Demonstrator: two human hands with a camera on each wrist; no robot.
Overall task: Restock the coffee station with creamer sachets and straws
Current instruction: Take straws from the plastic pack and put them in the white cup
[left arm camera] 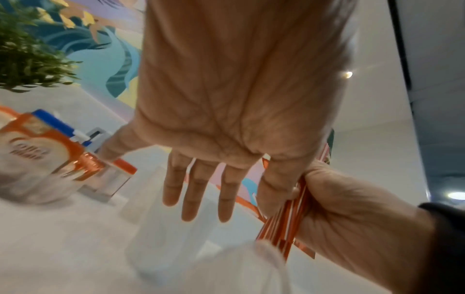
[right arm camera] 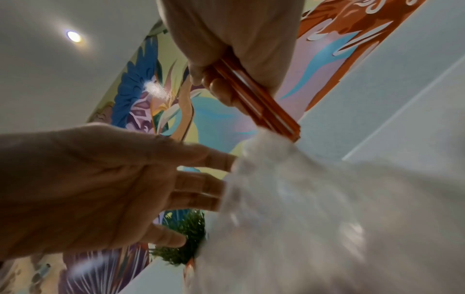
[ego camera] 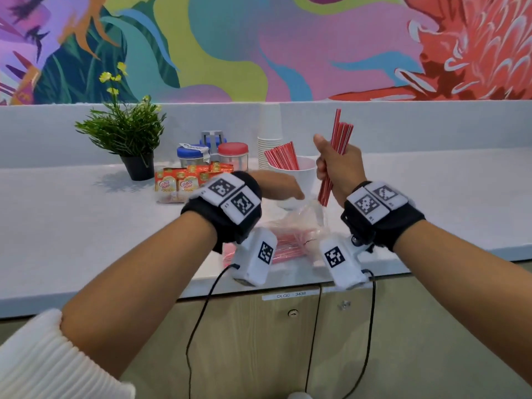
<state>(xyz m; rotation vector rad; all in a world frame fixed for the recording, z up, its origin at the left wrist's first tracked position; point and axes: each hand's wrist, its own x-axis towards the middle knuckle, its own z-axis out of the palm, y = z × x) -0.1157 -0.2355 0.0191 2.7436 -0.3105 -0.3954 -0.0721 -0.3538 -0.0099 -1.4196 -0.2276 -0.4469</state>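
My right hand [ego camera: 335, 165] grips a bunch of red straws [ego camera: 339, 139] upright, their lower ends just above the mouth of a clear plastic bag [ego camera: 290, 226] that holds more straws on the counter. In the right wrist view the straws [right arm camera: 254, 95] run through my curled fingers. My left hand [ego camera: 276, 187] reaches flat, fingers straight, above the bag, in front of the white cup [ego camera: 299, 174] that holds several red straws [ego camera: 282, 156]. The palm [left arm camera: 226, 99] is empty. Orange creamer sachets [ego camera: 178, 182] lie heaped to the left.
A potted plant [ego camera: 126, 139] stands at the back left. Two lidded jars, blue [ego camera: 190, 155] and red [ego camera: 233, 155], stand behind the sachets. A stack of paper cups [ego camera: 269, 139] rises behind the white cup. The white counter [ego camera: 72, 226] ends at a front edge over wooden cabinet doors.
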